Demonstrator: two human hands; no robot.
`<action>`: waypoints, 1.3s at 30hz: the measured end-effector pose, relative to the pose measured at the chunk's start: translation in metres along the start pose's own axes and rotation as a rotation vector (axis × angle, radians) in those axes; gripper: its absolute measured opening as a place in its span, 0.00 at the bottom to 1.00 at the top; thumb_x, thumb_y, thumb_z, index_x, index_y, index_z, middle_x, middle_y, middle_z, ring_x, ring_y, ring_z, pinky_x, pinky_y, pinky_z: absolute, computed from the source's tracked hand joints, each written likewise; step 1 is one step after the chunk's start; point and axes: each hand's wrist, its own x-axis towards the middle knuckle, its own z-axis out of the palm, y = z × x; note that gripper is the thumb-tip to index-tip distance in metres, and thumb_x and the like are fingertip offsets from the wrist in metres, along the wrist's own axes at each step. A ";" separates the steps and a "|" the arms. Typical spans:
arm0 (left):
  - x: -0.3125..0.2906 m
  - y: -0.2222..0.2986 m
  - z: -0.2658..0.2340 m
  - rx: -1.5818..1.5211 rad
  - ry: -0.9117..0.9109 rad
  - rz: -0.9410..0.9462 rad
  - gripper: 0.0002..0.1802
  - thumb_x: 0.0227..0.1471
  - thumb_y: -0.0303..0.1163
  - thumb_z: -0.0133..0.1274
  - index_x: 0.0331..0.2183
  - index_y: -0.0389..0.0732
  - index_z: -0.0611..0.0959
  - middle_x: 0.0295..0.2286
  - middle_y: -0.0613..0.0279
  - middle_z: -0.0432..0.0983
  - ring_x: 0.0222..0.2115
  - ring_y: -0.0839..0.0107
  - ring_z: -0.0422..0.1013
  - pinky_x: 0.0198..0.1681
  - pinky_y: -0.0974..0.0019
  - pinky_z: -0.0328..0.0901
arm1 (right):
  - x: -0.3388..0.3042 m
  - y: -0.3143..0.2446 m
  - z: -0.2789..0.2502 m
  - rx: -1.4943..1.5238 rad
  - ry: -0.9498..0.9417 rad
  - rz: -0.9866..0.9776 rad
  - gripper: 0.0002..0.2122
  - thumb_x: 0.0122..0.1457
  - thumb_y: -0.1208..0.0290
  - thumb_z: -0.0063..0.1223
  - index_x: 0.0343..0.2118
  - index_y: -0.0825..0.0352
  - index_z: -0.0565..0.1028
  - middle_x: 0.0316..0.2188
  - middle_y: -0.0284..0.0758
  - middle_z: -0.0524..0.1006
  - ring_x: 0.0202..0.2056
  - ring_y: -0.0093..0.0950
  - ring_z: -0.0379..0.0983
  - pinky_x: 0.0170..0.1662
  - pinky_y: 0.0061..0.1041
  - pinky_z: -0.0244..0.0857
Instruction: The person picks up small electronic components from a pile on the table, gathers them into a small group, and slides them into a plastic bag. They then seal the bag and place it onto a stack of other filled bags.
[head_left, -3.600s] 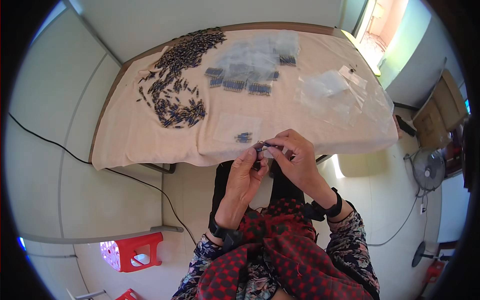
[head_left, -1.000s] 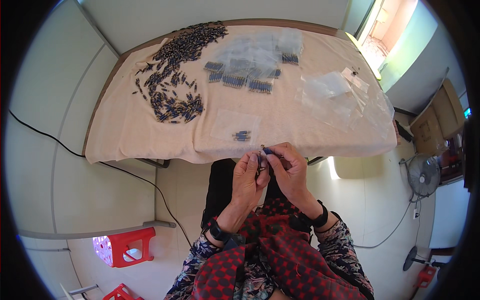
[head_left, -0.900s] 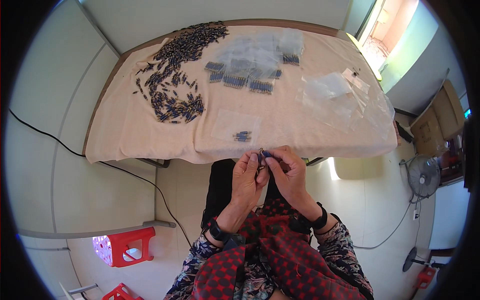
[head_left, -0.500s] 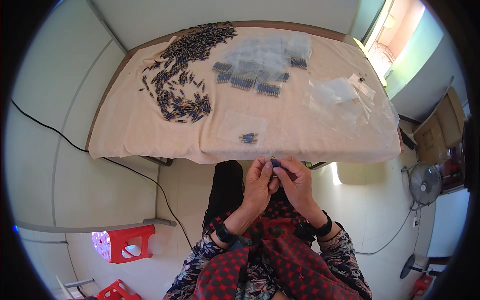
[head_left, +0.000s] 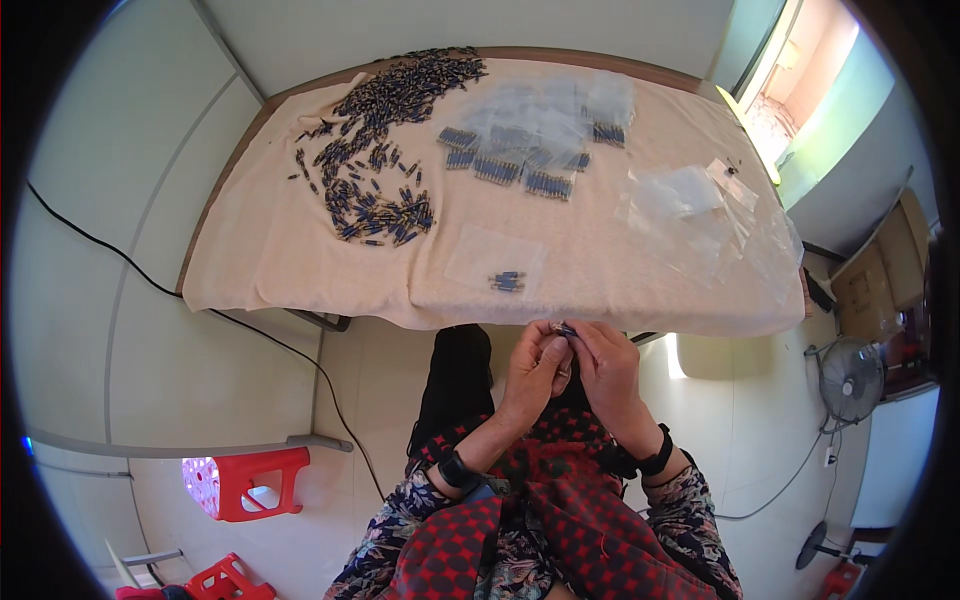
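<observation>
Just off the front edge of the table, my two hands meet over small blue connectors [head_left: 566,330] with brass-coloured ends. My right hand [head_left: 608,362] pinches them between thumb and fingertips. My left hand [head_left: 535,368] is curled beside it, also closed on connectors; its fingers hide how many. On the cloth just beyond my hands lies a clear flat bag [head_left: 468,262], with a few connectors [head_left: 507,281] in a small row on its right part. A big loose pile of the same connectors [head_left: 400,105] spreads over the table's left side.
Filled clear bags [head_left: 530,120] overlap at the back middle, connectors lined up in rows inside. Flat clear bags [head_left: 690,225] lie at the right. A pale cloth [head_left: 590,270] covers the table. Red stools [head_left: 262,485] stand at lower left, a fan [head_left: 850,385] at right.
My hands have shifted slightly right, and the connectors between my fingertips have turned from upright to slanted. The whole view has moved a little; the things on the table look the same.
</observation>
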 end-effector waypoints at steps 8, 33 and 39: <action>0.002 0.003 -0.007 -0.053 0.069 -0.162 0.06 0.61 0.35 0.44 0.37 0.43 0.71 0.20 0.70 0.64 0.13 0.84 0.53 0.14 0.79 0.46 | -0.005 0.012 -0.005 -0.172 -0.023 -0.276 0.16 0.45 0.82 0.53 0.41 0.72 0.74 0.35 0.41 0.75 0.35 0.38 0.73 0.36 0.31 0.69; 0.005 0.011 -0.009 0.465 0.044 0.377 0.04 0.62 0.30 0.43 0.38 0.41 0.68 0.21 0.73 0.68 0.17 0.89 0.57 0.18 0.83 0.51 | -0.003 -0.006 0.008 0.898 0.024 0.456 0.09 0.58 0.78 0.51 0.40 0.74 0.75 0.26 0.33 0.77 0.25 0.16 0.71 0.25 0.14 0.67; 0.007 0.015 -0.010 0.491 0.063 0.394 0.05 0.62 0.30 0.43 0.38 0.40 0.69 0.21 0.73 0.67 0.17 0.89 0.57 0.18 0.83 0.50 | 0.006 -0.003 0.007 1.150 0.006 0.613 0.09 0.58 0.78 0.52 0.40 0.74 0.76 0.27 0.34 0.78 0.24 0.18 0.72 0.25 0.15 0.68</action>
